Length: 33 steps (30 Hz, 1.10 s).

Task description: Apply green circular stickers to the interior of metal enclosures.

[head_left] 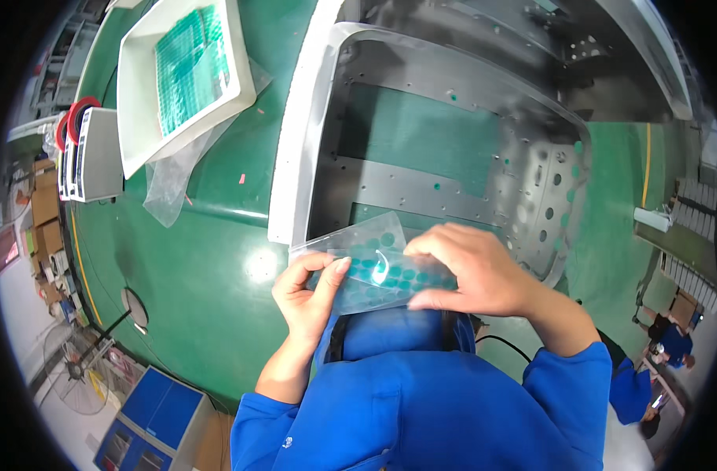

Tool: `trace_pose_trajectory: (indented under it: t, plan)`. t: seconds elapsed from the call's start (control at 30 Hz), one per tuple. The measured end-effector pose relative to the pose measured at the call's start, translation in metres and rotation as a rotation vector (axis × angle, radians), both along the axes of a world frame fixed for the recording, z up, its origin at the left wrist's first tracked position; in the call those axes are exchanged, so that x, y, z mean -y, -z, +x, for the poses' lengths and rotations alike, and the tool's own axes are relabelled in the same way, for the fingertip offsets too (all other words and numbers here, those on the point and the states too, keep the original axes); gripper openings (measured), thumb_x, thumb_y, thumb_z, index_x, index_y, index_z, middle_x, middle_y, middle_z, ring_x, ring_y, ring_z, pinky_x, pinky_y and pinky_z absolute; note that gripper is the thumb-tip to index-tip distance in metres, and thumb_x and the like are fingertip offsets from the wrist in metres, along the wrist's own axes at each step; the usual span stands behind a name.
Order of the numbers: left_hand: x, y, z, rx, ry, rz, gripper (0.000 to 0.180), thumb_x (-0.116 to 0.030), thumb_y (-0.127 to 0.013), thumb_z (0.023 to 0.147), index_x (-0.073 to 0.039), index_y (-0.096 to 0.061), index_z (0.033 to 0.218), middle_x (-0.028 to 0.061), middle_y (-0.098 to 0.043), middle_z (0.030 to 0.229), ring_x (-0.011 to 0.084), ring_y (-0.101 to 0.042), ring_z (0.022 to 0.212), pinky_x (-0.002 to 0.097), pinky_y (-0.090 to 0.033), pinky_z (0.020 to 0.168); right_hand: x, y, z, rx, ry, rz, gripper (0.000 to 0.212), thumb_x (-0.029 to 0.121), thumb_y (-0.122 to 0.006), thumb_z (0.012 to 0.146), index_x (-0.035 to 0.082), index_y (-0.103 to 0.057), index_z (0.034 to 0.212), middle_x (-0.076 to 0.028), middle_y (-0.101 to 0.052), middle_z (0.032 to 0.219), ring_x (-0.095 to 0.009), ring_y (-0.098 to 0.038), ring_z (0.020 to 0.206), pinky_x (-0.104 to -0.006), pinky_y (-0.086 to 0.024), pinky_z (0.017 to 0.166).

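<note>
A clear plastic sheet with rows of green round stickers (406, 274) is spread between my two hands, in front of my body. My left hand (305, 292) pinches its left end between thumb and fingers. At the right end, my right hand (484, 271) curves around the sheet, fingers at its upper edge and thumb at its lower edge. A bright glare covers part of the sheet's middle. Just beyond it lies a large, open, grey metal housing (421, 177) with holes in its walls. Several green dots sit on the housing's inner surfaces and right wall.
A white bin (131, 118) holding green dotted sheets stands at the far left, with a crumpled clear bag (168, 184) under it. Left of it is a white box-shaped device (101, 157). A fan (74, 369) and blue cabinet (158, 408) stand lower left. Other people (676, 341) are at right.
</note>
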<state>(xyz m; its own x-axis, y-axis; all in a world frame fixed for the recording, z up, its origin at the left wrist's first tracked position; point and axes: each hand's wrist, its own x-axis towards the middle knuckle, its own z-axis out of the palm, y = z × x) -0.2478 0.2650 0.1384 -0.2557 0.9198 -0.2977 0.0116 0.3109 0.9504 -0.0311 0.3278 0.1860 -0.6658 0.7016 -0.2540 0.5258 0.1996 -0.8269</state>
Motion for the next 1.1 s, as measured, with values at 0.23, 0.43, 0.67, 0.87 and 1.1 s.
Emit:
trace_pose_trajectory:
  t: [0.23, 0.43, 0.67, 0.87, 1.1]
  plan:
    - [-0.001, -0.014, 0.007, 0.116, 0.254, -0.032, 0.017, -0.002, -0.069, 0.067, 0.0, -0.062, 0.082, 0.0031, -0.06, 0.078, 0.0098, -0.054, 0.075, 0.022, -0.042, 0.068, 0.031, 0.022, 0.011, -0.095, 0.186, -0.126, 0.013, 0.012, -0.06, 0.075, 0.002, -0.059, 0.084, -0.01, -0.061, 0.076, -0.022, -0.058, 0.067, -0.0293, -0.045, 0.06]
    - [0.01, -0.012, 0.011, 0.056, 0.283, -0.095, 0.014, -0.003, -0.071, 0.067, -0.001, -0.061, 0.076, 0.0028, -0.059, 0.075, 0.0098, -0.053, 0.073, 0.0226, -0.042, 0.067, 0.05, 0.023, 0.015, -0.261, 0.369, -0.177, 0.011, 0.008, -0.059, 0.076, 0.001, -0.059, 0.084, -0.008, -0.062, 0.077, -0.017, -0.059, 0.07, -0.0267, -0.045, 0.063]
    - [0.026, -0.006, 0.019, 0.045, 0.312, 0.042, 0.013, -0.001, -0.07, 0.068, -0.001, -0.059, 0.074, 0.0033, -0.06, 0.072, 0.0081, -0.053, 0.064, 0.0206, -0.042, 0.057, 0.069, 0.028, 0.021, -0.277, 0.368, -0.375, 0.012, 0.014, -0.056, 0.079, 0.004, -0.06, 0.082, -0.008, -0.062, 0.068, -0.019, -0.06, 0.063, -0.0282, -0.044, 0.058]
    - [0.035, -0.006, 0.023, -0.02, 0.395, 0.074, 0.011, 0.003, -0.068, 0.068, 0.0, -0.059, 0.074, 0.0039, -0.06, 0.07, 0.008, -0.053, 0.058, 0.0194, -0.04, 0.05, 0.079, 0.028, 0.02, -0.336, 0.525, -0.308, 0.01, 0.011, -0.057, 0.077, 0.003, -0.06, 0.083, -0.007, -0.062, 0.075, -0.02, -0.06, 0.072, -0.0283, -0.045, 0.064]
    - [0.04, -0.007, 0.02, -0.114, 0.487, 0.155, 0.01, 0.004, -0.067, 0.068, 0.0, -0.059, 0.073, 0.0051, -0.059, 0.066, 0.0083, -0.052, 0.055, 0.0199, -0.037, 0.047, 0.089, 0.035, 0.024, -0.316, 0.476, 0.087, 0.011, 0.001, -0.064, 0.07, 0.003, -0.061, 0.081, -0.006, -0.062, 0.08, -0.019, -0.06, 0.074, -0.0285, -0.045, 0.068]
